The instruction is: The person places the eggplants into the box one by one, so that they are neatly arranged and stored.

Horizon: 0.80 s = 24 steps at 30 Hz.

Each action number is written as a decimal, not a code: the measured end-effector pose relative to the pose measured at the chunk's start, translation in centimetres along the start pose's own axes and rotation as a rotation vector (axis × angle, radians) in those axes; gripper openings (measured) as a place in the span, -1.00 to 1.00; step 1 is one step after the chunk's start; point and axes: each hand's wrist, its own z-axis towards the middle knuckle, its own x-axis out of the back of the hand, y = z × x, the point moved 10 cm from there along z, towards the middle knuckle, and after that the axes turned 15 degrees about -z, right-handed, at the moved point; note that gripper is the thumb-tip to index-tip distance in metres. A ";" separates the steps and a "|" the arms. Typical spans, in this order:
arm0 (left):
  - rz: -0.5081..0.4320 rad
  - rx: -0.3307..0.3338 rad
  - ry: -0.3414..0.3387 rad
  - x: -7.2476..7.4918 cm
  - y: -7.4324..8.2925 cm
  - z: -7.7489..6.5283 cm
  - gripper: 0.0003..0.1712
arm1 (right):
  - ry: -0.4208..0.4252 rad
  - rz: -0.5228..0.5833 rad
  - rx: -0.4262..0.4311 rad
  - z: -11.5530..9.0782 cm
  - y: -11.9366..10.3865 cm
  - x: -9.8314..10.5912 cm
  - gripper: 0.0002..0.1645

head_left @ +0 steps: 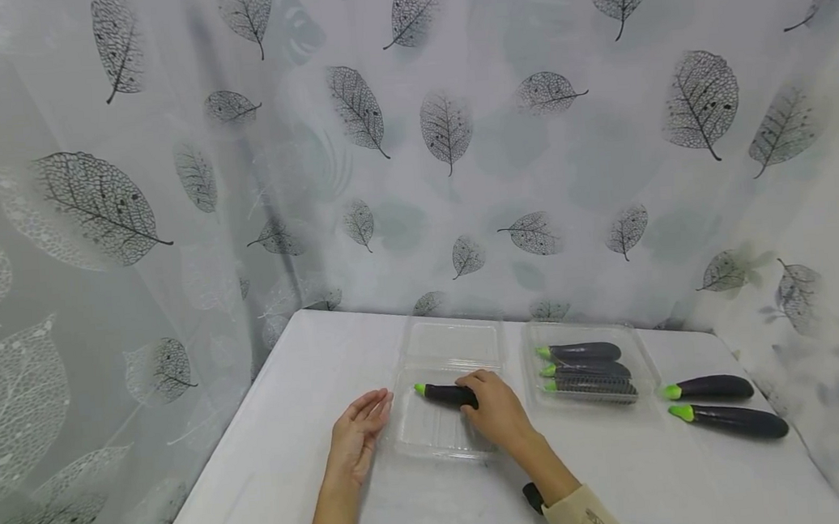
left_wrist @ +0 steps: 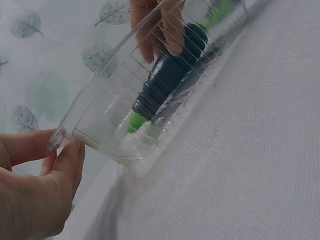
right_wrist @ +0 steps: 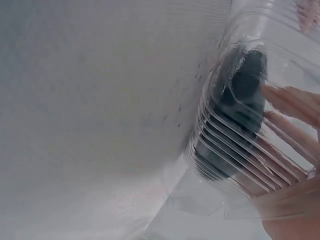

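An eggplant (head_left: 443, 393) with a bright green stem end lies inside a clear plastic box (head_left: 420, 439) on the table. My right hand (head_left: 501, 412) grips its thick dark end from above, the green end pointing left. Through the box's ribbed wall, the right wrist view shows the fingers against the dark eggplant (right_wrist: 240, 100). At the box's left side, my left hand (head_left: 357, 437) pinches the rim between thumb and fingers, plainest in the left wrist view, where the clear box (left_wrist: 95, 125) appears close up.
The box's lid (head_left: 454, 341) lies folded back behind it. To the right, another clear box (head_left: 641, 360) holds several eggplants. Two loose eggplants, one behind (head_left: 716, 388) and one in front (head_left: 741, 421), lie at the table's right. A leaf-print curtain (head_left: 447, 130) hangs around the table.
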 end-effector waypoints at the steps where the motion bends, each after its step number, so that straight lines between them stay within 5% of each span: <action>1: -0.008 0.002 0.001 0.0 0.0 0.0 -0.36 | 0.004 0.002 -0.002 -0.1 0.0 0.1 -0.45; 24: -0.015 0.007 -0.022 -0.1 0.0 0.1 -0.35 | 0.076 0.051 -0.027 -2.0 1.4 4.1 -0.58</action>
